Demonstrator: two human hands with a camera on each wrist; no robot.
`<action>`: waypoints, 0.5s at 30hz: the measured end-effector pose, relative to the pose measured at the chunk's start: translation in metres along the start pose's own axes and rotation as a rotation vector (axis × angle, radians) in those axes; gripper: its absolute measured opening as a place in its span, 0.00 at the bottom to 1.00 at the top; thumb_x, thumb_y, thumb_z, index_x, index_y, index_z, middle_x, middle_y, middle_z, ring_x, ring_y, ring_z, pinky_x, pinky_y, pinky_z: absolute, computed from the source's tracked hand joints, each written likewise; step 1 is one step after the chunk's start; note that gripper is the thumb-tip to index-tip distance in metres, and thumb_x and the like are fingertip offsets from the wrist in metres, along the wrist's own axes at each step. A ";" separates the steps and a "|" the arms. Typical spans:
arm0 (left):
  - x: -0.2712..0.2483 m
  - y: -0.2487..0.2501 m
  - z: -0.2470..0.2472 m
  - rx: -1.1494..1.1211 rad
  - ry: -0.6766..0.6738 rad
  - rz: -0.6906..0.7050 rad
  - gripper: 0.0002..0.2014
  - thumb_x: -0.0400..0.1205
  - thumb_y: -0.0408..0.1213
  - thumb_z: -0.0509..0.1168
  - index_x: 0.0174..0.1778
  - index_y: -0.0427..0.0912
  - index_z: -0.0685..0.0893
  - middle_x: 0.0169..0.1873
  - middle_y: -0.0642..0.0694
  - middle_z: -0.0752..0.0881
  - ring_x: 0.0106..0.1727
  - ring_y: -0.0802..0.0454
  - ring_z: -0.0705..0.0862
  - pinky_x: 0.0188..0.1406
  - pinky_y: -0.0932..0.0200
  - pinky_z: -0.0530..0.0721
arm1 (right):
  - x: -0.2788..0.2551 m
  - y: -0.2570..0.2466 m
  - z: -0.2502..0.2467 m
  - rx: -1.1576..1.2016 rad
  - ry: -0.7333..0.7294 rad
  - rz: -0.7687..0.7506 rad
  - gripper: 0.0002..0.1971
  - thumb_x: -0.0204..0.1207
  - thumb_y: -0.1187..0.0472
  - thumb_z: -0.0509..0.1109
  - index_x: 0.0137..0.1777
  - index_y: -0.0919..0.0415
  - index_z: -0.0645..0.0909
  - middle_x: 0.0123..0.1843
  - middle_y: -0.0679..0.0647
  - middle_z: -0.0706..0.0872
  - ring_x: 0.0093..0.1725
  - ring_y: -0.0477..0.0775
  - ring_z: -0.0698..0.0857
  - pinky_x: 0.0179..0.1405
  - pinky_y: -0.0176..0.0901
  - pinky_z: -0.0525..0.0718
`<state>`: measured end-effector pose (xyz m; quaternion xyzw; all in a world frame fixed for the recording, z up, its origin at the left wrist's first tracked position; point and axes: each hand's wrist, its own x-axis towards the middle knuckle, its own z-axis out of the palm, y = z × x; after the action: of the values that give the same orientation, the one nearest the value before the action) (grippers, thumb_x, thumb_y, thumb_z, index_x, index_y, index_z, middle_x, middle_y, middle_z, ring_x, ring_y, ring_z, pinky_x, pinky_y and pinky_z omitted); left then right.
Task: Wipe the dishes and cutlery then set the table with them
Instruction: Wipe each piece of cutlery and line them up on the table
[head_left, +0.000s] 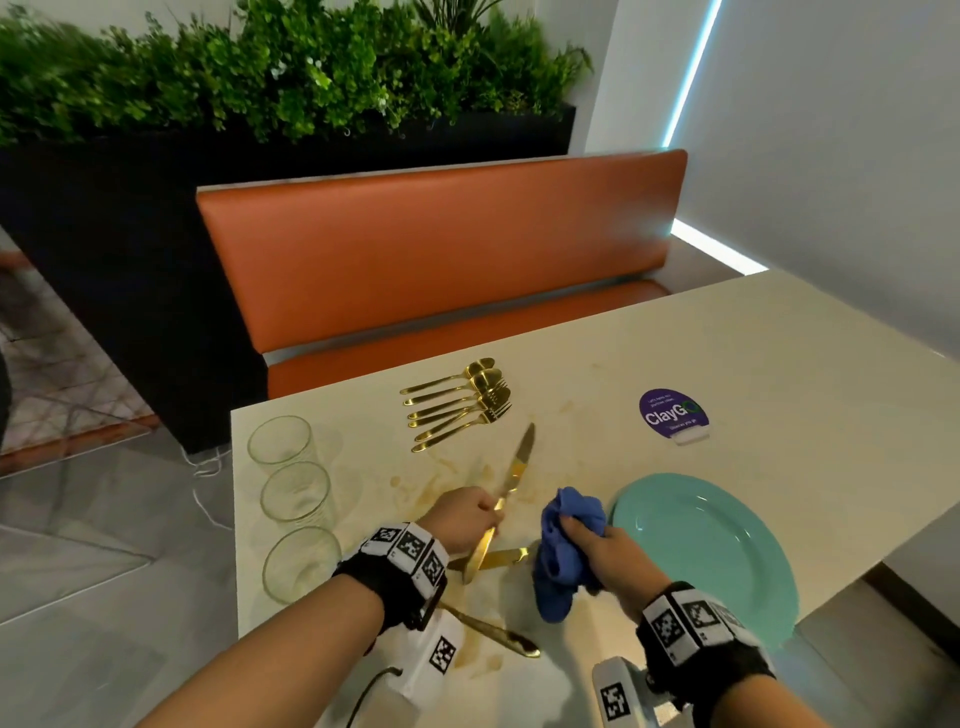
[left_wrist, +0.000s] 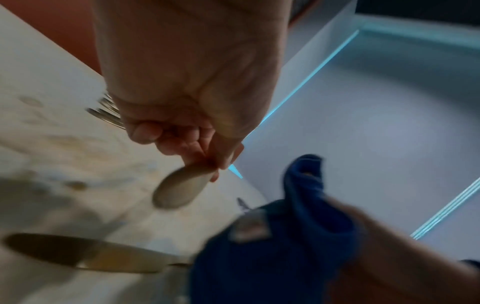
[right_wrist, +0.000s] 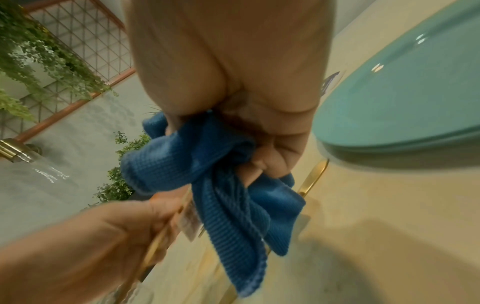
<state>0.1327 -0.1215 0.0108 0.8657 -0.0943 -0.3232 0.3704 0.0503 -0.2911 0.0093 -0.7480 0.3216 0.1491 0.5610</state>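
Centrally in the lower head view, a gold knife (head_left: 511, 480) is gripped at its handle by the curled left hand (head_left: 460, 525), blade angled up, while a bunched blue cloth (head_left: 563, 551) is clutched in the right hand (head_left: 615, 558). Counted on the cream table (head_left: 779, 364) are three glasses (head_left: 296, 493) along the left edge, two more knives (head_left: 498, 558) near the wrists, several spoons and forks (head_left: 462, 402) mid-frame, and one teal plate (head_left: 711, 551) overhanging the lower right edge. Bare tabletop is left upper right around a purple sticker (head_left: 672, 413).

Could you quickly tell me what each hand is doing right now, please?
Left hand: closed around the handle of a gold knife, blade raised off the table.
Right hand: closed on a bunched blue cloth.
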 end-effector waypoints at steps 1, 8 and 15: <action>-0.005 0.007 0.003 -0.027 -0.008 0.038 0.07 0.84 0.39 0.60 0.42 0.43 0.80 0.39 0.48 0.83 0.43 0.52 0.79 0.49 0.57 0.77 | -0.002 -0.003 0.006 0.046 -0.020 0.002 0.18 0.78 0.47 0.64 0.39 0.64 0.80 0.29 0.58 0.80 0.25 0.53 0.74 0.23 0.39 0.71; -0.035 0.019 0.008 0.048 -0.009 0.167 0.07 0.81 0.31 0.59 0.38 0.39 0.80 0.43 0.37 0.83 0.43 0.48 0.78 0.44 0.58 0.75 | -0.004 -0.029 0.028 0.406 0.109 -0.059 0.13 0.73 0.61 0.73 0.52 0.71 0.81 0.43 0.62 0.86 0.44 0.59 0.84 0.47 0.51 0.84; -0.046 0.021 -0.008 -0.064 0.014 0.210 0.07 0.83 0.37 0.62 0.48 0.41 0.85 0.39 0.49 0.83 0.38 0.54 0.79 0.43 0.60 0.80 | 0.014 -0.066 -0.010 0.361 0.311 -0.108 0.18 0.72 0.54 0.73 0.55 0.69 0.79 0.57 0.69 0.84 0.58 0.68 0.83 0.63 0.64 0.80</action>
<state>0.1037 -0.1131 0.0523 0.8411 -0.1714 -0.2793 0.4303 0.1023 -0.2938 0.0536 -0.6657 0.3849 -0.0579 0.6367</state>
